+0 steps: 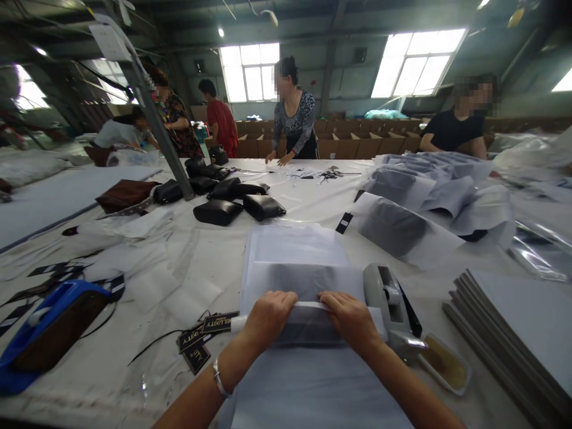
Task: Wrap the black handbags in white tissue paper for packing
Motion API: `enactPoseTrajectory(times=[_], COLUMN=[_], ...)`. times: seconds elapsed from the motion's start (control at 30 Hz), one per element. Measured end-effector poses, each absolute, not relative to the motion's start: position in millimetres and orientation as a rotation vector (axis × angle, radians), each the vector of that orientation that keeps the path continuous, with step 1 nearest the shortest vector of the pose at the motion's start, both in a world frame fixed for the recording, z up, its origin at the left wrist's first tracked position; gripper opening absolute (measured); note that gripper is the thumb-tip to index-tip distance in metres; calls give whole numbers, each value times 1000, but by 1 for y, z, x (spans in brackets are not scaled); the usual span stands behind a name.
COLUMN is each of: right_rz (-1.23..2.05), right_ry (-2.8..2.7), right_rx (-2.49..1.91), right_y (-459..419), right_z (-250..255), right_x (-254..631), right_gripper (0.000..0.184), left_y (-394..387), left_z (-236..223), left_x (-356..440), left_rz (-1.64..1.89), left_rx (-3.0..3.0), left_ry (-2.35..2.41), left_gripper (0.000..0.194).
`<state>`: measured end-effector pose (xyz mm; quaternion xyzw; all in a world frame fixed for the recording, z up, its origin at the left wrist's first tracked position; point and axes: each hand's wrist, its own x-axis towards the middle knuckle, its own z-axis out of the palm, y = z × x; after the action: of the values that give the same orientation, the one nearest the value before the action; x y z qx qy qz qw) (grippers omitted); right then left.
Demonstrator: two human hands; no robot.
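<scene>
My left hand point(268, 316) and my right hand point(351, 319) rest side by side on a dark item wrapped in thin white tissue paper point(304, 280). Both hands have their fingers curled over a folded paper edge, pressing it down on the table point(205, 256). A grey tape dispenser point(388, 301) stands just right of my right hand. Black hang tags point(203, 336) with strings lie left of my left hand.
Several black pouches point(232, 199) lie further back; paper-wrapped items point(420, 202) pile at the right. A stack of grey boards point(522, 333), a small tray point(447, 363) and a blue dispenser point(49, 325) flank me. Other people work at the far side, by cardboard boxes.
</scene>
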<state>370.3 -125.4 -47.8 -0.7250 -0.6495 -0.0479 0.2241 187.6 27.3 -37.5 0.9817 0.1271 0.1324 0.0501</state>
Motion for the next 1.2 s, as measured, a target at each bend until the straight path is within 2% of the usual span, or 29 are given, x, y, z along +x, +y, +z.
enactPoseTrajectory(times=[0.2,0.33,0.47,0.57,0.73,0.97,1.1,1.2], right_rz=[-152,-179,-202,-238,-319,-622,-440,-104], right_ry=[-1711,-1653,-1590,-1537,-1466,-1003,-638,-422], right_rx=[-2099,-2125,-2136,-2160,-2186,-2215,-2318,-2233], right_y=[-120,-114,-109,-102,-103,-202,-258,-266], right_z=[-55,-57,-58,-59,-53,-51,-72,-83], right_x=[375,375,375,377,388,420,424,421], right_gripper=[14,16,15,13,17,32,47,46], left_y=[33,37,33,20,-1,0,1,1], left_z=[-43,-45,-46,-51,-70,-77,-78,-78], left_x=[195,200,203,204,205,205,204,203], left_rz=[472,543,683,870,686,597,593,583], left_rx=[2975,2949,2928,2900,2903,2977,2963,2951], left_ry=[456,527,576,538,360,487,464,452], left_gripper=[17,19,37,39,30,47,50,49])
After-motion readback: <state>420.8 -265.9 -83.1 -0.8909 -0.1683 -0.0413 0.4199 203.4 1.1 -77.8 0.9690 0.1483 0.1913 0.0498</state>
